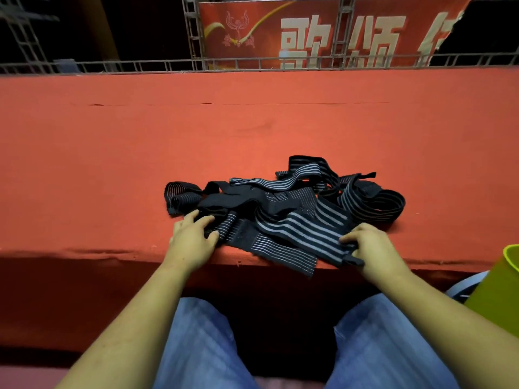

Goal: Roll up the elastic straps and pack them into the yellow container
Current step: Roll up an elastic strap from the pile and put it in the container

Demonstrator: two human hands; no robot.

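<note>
1. I saw the tangled elastic straps (283, 209) heaped on the red-covered ledge (112, 164)
2. My left hand (192, 235) rested loose-fingered on their 8 o'clock edge
3. My right hand (373, 245) pinched one strap's end at 4 o'clock
4. The yellow container (502, 293) stood further out at 4 o'clock

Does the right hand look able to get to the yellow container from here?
Probably yes: the yellow container sits near the right hand, lower and further right, nothing between them; that hand grips a strap end.
</note>
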